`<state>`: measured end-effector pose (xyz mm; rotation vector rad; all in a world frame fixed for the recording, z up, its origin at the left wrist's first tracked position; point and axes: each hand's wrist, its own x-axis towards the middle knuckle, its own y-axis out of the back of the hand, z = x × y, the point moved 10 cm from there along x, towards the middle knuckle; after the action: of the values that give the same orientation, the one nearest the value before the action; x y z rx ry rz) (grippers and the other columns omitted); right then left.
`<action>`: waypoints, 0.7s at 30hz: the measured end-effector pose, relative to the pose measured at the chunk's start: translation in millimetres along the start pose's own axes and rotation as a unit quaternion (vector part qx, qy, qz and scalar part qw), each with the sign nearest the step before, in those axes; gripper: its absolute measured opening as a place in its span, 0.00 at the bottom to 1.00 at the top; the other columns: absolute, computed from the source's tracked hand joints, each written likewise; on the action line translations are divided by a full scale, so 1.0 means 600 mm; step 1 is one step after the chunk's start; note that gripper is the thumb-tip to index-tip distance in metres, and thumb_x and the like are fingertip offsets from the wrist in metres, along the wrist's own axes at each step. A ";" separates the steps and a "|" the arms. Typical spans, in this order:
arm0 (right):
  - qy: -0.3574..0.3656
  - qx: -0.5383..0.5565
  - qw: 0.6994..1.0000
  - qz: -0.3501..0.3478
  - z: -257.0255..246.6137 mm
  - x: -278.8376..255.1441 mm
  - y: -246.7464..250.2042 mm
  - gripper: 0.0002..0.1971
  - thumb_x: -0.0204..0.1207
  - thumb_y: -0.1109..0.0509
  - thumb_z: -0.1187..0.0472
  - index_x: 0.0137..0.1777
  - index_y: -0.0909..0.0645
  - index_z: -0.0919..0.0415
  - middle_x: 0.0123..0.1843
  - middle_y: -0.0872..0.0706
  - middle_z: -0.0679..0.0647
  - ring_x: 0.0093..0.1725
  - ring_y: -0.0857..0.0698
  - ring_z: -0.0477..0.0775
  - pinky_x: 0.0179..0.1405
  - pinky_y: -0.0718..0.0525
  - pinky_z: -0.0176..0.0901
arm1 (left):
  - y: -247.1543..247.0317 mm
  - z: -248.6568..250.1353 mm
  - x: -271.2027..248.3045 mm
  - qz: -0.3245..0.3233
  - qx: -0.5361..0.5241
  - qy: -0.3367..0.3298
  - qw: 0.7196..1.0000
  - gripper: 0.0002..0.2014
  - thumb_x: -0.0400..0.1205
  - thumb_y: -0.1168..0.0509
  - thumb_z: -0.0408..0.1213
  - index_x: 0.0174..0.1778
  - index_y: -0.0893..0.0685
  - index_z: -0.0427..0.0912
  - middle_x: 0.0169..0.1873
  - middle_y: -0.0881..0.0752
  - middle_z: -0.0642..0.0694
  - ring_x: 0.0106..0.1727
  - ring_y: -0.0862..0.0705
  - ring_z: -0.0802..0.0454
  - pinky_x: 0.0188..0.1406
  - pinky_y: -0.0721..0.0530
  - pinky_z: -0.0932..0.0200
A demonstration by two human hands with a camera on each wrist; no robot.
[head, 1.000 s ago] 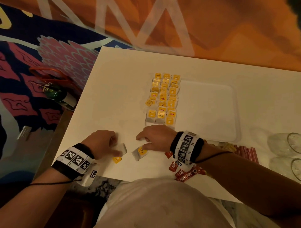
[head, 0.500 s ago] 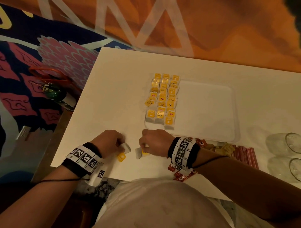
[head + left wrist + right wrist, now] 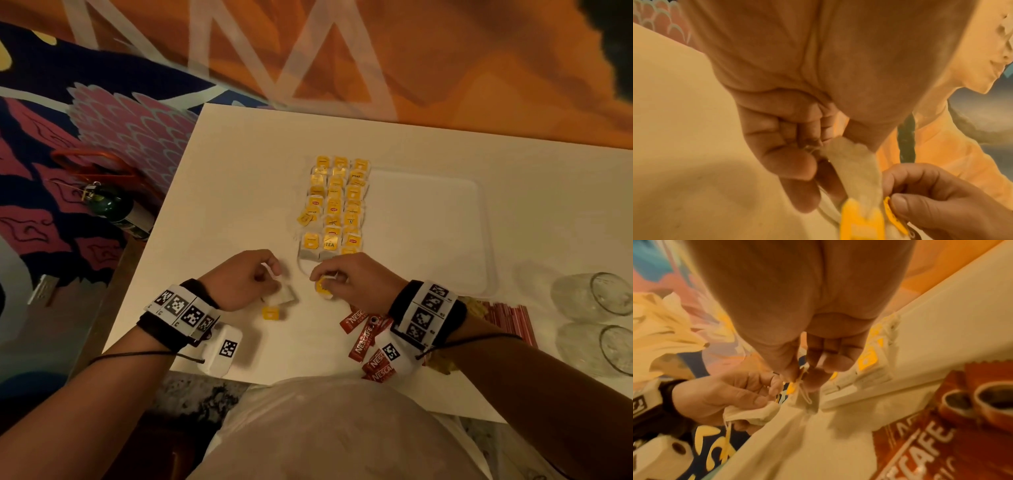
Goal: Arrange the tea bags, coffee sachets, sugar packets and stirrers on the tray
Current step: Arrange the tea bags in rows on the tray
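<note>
Three columns of tea bags (image 3: 337, 205) already fill the left end of the tray (image 3: 428, 233), near the table's (image 3: 239, 192) front edge. My left hand (image 3: 241, 279) pinches one loose tea bag (image 3: 282, 296), my right hand (image 3: 356, 279) another (image 3: 323, 286): light, limp paper, best held by the bag body, I judge. Only the left wrist view shows the dangling string; only the head view shows the stirrers (image 3: 510, 317).

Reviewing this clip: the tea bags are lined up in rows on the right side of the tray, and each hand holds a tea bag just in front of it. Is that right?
Not quite. The head view shows the rows of tea bags on the left side of the tray; its right side is bare. The rest holds: the left hand and right hand each hold a tea bag.
</note>
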<state>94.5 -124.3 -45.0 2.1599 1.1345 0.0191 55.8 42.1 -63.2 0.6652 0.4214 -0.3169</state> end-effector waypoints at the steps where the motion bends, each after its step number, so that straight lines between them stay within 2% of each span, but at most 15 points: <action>1: -0.002 0.008 1.000 0.009 0.002 -0.003 0.010 0.12 0.85 0.33 0.60 0.62 0.11 0.50 0.54 0.12 0.37 0.47 0.16 0.36 0.47 0.24 0.22 | 0.001 0.009 0.002 -0.004 -0.010 -0.006 1.000 0.05 0.82 0.31 0.31 0.47 0.18 0.46 0.25 0.19 0.54 0.25 0.22 0.58 0.31 0.20 0.58; 3: -0.010 0.015 0.999 0.029 0.007 -0.008 0.030 0.13 0.85 0.33 0.62 0.63 0.11 0.52 0.61 0.11 0.42 0.53 0.18 0.31 0.51 0.27 0.16 | 0.000 0.023 0.008 -0.016 -0.033 -0.019 0.999 0.07 0.83 0.35 0.28 0.45 0.16 0.45 0.30 0.19 0.49 0.30 0.21 0.56 0.31 0.16 0.55; 6: -0.015 0.018 0.998 0.050 0.018 -0.012 0.052 0.14 0.83 0.31 0.60 0.66 0.12 0.51 0.64 0.12 0.42 0.51 0.21 0.21 0.51 0.29 0.14 | -0.002 0.040 0.015 -0.021 -0.061 -0.022 0.998 0.12 0.85 0.38 0.26 0.47 0.13 0.45 0.37 0.19 0.46 0.33 0.21 0.59 0.32 0.16 0.61; 8: -0.019 0.015 0.998 0.051 0.026 -0.014 0.060 0.16 0.83 0.29 0.60 0.69 0.14 0.50 0.64 0.13 0.43 0.52 0.19 0.26 0.50 0.27 0.18 | -0.003 0.055 0.018 -0.024 -0.072 -0.029 0.997 0.13 0.85 0.38 0.25 0.50 0.11 0.45 0.39 0.19 0.47 0.34 0.20 0.60 0.34 0.15 0.60; 11: -0.015 0.005 0.999 0.038 0.036 -0.018 0.065 0.23 0.80 0.29 0.63 0.75 0.19 0.50 0.64 0.15 0.46 0.58 0.17 0.39 0.56 0.20 0.30 | -0.004 0.070 0.017 -0.044 -0.090 -0.037 0.994 0.18 0.79 0.35 0.21 0.58 0.11 0.44 0.38 0.16 0.63 0.35 0.19 0.62 0.39 0.12 0.55; 12: -0.015 0.002 0.999 0.034 0.039 -0.019 0.066 0.25 0.80 0.29 0.65 0.77 0.21 0.51 0.66 0.16 0.46 0.60 0.17 0.40 0.58 0.18 0.34 | -0.004 0.076 0.016 -0.051 -0.090 -0.047 0.994 0.21 0.76 0.33 0.21 0.60 0.11 0.46 0.40 0.15 0.62 0.36 0.19 0.60 0.40 0.12 0.54; 14: -0.017 0.003 0.999 0.039 0.042 -0.023 0.071 0.26 0.79 0.30 0.67 0.77 0.21 0.51 0.67 0.17 0.45 0.61 0.17 0.40 0.56 0.16 0.33 | -0.003 0.084 0.015 -0.058 -0.081 -0.070 0.993 0.27 0.68 0.33 0.24 0.62 0.12 0.49 0.49 0.11 0.46 0.40 0.16 0.52 0.44 0.13 0.50; 15: -0.019 0.002 0.998 0.052 0.043 -0.026 0.078 0.24 0.80 0.30 0.66 0.76 0.20 0.51 0.67 0.17 0.44 0.60 0.17 0.38 0.54 0.18 0.31 | -0.003 0.084 0.015 -0.059 -0.083 -0.074 0.992 0.28 0.67 0.34 0.26 0.63 0.12 0.49 0.51 0.11 0.41 0.43 0.14 0.49 0.47 0.13 0.49; 17: -0.019 0.011 0.995 0.099 0.040 -0.033 0.095 0.17 0.82 0.28 0.62 0.69 0.14 0.51 0.60 0.14 0.41 0.56 0.16 0.36 0.52 0.23 0.26 | 0.002 0.083 0.018 -0.042 -0.081 -0.075 0.993 0.24 0.69 0.30 0.31 0.62 0.11 0.51 0.50 0.10 0.37 0.44 0.12 0.45 0.51 0.13 0.47; 19: -0.012 0.034 0.990 0.137 0.040 -0.039 0.108 0.08 0.82 0.27 0.58 0.58 0.09 0.52 0.50 0.12 0.39 0.51 0.15 0.36 0.50 0.24 0.25 | 0.009 0.082 0.026 -0.011 -0.065 -0.080 0.995 0.16 0.72 0.23 0.39 0.55 0.09 0.57 0.48 0.09 0.36 0.38 0.14 0.47 0.51 0.14 0.46; 21: -0.010 0.034 0.986 0.162 0.044 -0.042 0.115 0.05 0.80 0.25 0.54 0.50 0.09 0.53 0.46 0.12 0.41 0.47 0.15 0.40 0.48 0.23 0.28 | 0.014 0.089 0.029 0.012 -0.060 -0.093 0.994 0.09 0.74 0.22 0.43 0.49 0.08 0.56 0.44 0.10 0.36 0.36 0.17 0.45 0.49 0.15 0.43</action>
<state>136.8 -184.2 -17.9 2.3790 0.7708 0.1054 89.1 11.1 -29.4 0.5166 0.2521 -0.3257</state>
